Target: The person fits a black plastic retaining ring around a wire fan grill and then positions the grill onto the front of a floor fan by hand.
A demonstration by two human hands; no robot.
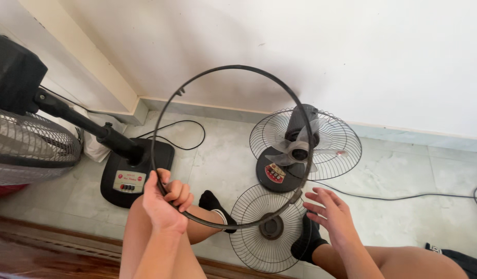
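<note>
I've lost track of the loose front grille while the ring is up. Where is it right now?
In the head view the loose front grille lies flat on the floor, low centre, between the person's socked feet, just below the small fan and behind the ring.

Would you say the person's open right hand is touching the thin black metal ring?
Apart. The head view shows floor between the spread right hand and the thin black metal ring; only the left hand grips it.

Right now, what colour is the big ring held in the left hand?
Black; the ring in the left hand shows best in the head view.
</note>
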